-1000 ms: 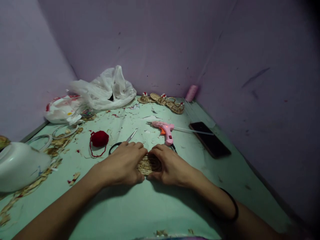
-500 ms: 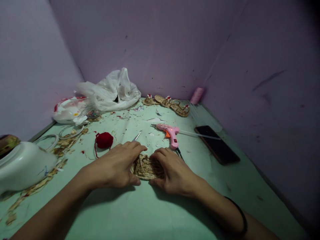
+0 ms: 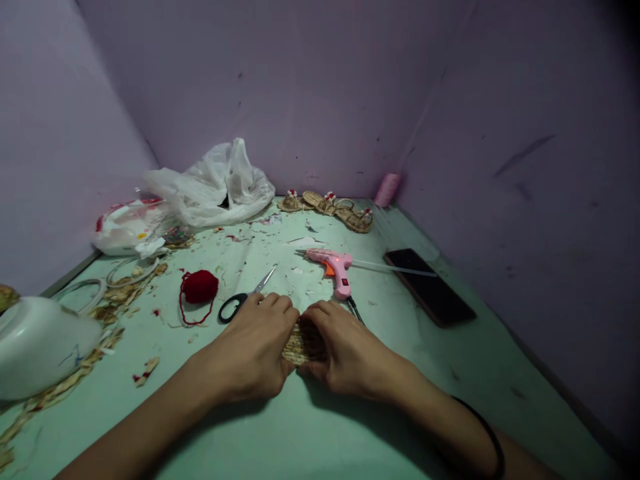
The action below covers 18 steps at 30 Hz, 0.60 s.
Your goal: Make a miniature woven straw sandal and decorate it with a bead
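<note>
Counting from the left, where one white container lies tipped, I list one white plastic bag, one ball of red yarn and one pair of scissors. Next, my two hands, left and right, grip one woven straw piece between them, low over the green surface; beyond stand three straw sandals, one pink glue gun, one pink spool, one dark phone.

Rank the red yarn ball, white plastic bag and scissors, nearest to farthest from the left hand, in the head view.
From the left hand, holding the woven piece:
1. Scissors: just beyond it.
2. Red yarn ball: left of the scissors.
3. White plastic bag: far back.
</note>
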Each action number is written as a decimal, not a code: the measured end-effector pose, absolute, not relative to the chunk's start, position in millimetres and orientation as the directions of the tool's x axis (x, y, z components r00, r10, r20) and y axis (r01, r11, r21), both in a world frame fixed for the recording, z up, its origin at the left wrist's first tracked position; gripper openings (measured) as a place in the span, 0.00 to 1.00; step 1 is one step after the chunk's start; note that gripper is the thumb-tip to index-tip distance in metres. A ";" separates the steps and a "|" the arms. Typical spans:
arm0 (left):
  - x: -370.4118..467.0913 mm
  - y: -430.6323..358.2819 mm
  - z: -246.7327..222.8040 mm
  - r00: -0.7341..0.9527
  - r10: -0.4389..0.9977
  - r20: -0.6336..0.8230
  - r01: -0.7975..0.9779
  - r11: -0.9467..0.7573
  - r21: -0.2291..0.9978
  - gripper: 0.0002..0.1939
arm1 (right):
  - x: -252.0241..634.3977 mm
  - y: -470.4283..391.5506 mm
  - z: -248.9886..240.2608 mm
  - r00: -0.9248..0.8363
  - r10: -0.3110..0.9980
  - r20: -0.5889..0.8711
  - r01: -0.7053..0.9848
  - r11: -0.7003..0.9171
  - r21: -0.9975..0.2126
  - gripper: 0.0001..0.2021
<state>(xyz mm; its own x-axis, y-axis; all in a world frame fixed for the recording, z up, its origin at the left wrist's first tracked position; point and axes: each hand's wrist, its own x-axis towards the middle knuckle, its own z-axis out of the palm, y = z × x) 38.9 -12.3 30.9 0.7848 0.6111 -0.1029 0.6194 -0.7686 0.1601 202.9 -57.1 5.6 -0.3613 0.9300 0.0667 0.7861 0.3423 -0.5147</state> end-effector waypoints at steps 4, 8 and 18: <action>40.3 -10.0 29.3 0.797 0.598 -0.077 0.602 -0.782 0.158 0.13 | 201.4 -55.9 0.6 -0.380 0.913 0.148 0.774 0.402 -0.490 0.15; 41.0 -7.0 25.7 0.814 0.579 -0.043 0.578 -0.800 0.160 0.11 | 200.0 -53.0 -3.9 -0.361 0.916 0.176 0.759 0.398 -0.516 0.15; 40.5 -18.5 26.4 0.788 0.615 -0.028 0.609 -0.772 0.180 0.13 | 195.4 -57.6 -0.9 -0.312 0.942 0.123 0.756 0.324 -0.568 0.09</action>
<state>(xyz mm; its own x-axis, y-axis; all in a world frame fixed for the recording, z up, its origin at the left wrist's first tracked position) 40.5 -18.5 26.4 0.7880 0.6150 -0.0283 0.6093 -0.7723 0.1796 195.4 -57.6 -0.9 -0.3117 0.9422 0.1226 0.7563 0.3241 -0.5683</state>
